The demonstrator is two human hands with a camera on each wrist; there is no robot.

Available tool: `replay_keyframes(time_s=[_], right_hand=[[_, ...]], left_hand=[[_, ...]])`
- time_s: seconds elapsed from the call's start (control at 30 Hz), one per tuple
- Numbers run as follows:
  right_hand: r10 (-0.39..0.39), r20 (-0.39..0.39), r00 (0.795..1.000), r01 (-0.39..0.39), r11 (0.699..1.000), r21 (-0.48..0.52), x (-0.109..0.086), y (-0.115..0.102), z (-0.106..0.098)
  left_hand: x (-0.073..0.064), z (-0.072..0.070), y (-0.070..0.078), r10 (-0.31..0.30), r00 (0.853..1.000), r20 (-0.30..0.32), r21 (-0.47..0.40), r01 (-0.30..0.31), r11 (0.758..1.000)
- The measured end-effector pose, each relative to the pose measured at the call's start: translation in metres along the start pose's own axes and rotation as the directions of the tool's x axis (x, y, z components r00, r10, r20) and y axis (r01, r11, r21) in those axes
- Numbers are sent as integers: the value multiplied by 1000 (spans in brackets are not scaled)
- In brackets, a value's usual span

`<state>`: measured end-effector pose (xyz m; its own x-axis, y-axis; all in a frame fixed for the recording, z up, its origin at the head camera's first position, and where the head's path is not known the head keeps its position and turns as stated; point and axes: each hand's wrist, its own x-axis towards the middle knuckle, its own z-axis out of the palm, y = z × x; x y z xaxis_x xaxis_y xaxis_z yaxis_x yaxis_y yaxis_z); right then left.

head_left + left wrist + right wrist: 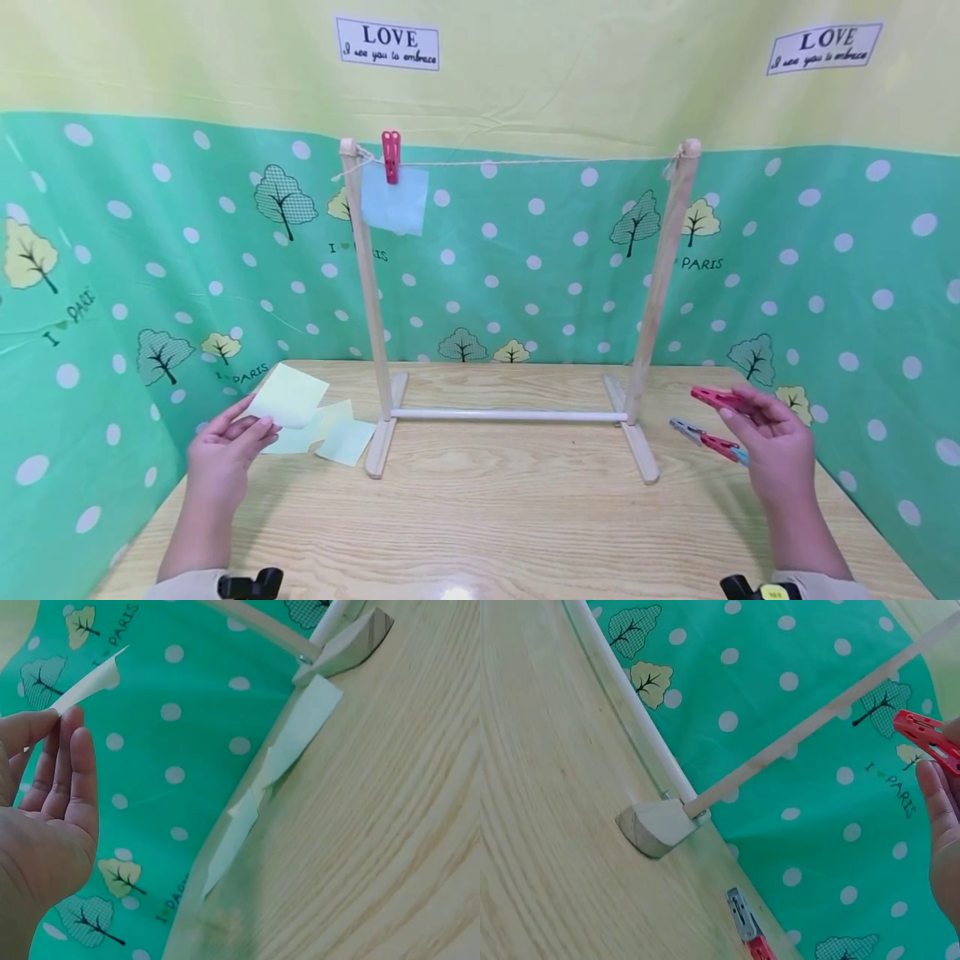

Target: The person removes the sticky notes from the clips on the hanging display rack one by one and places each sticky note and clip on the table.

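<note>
My left hand (228,446) pinches a pale yellow paper square (291,395) by its lower edge, raised over the table's left side. Beneath it lie several loose paper squares (347,442) in pale green and yellow. On the right, my right hand (776,437) holds a red clothespin (716,397) between thumb and fingers, its tip pointing left. Below that hand lie more clothespins, a grey one (687,431) and a red one (722,447), with a blue end partly hidden by the hand. A light blue paper square (395,200) hangs from the string under another red clothespin (391,158).
A wooden frame stands mid-table, with a left post (369,283), a right post (663,283) and a white bottom bar (510,414). A thin string (525,162) spans the post tops. Green dotted cloth (510,250) surrounds the wood-grain table (495,517) at the back and sides.
</note>
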<state>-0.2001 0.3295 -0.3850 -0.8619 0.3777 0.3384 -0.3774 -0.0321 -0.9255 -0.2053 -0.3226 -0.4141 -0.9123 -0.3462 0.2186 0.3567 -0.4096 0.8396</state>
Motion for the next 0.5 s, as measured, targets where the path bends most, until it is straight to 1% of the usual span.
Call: replay_keyframes(time_s=[0.17, 0.3, 0.37, 0.43, 0.5], right_hand=[[47, 11, 999, -47, 999, -22, 2, 6, -10], [82, 21, 996, -81, 995, -59, 2, 9, -18], [93, 35, 995, -90, 994, -67, 3, 10, -23], [98, 52, 994, -95, 994, -61, 4, 10, -27], [106, 61, 992, -103, 994, -39, 5, 11, -31]], left_hand=[[1, -10, -1, -14, 1000, -13, 10, 14, 1000], [1, -17, 0, -24, 999, -25, 61, 26, 998], [2, -20, 1, -20, 999, -33, 88, 23, 996], [2, -23, 3, -19, 999, -35, 94, 22, 995], [3, -27, 4, -20, 999, -44, 80, 24, 996]])
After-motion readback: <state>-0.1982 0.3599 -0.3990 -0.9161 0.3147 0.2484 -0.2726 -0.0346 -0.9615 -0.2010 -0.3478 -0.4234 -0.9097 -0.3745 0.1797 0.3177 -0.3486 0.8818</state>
